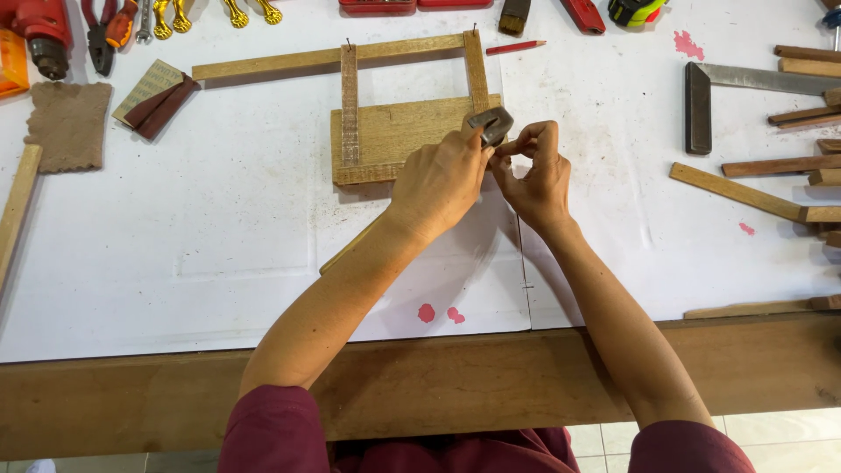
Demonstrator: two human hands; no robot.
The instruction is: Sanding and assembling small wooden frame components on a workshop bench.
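While left hand [442,180] grips, hammer [491,124] head up-right, handle down-left.

Tan wooden frame [399,131] on white paper [219,219] — pink spots [427,313], a red pencil [515,47], maroon sleeves [272,434].

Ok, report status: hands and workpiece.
Left hand grips grey metal hammer head. Right hand pinches beside it. Both at light wooden slat frame.

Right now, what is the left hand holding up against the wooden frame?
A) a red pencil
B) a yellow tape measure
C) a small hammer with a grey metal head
C: the left hand grips a hammer, its grey head at the wooden frame; the red pencil and tape measure lie far off.
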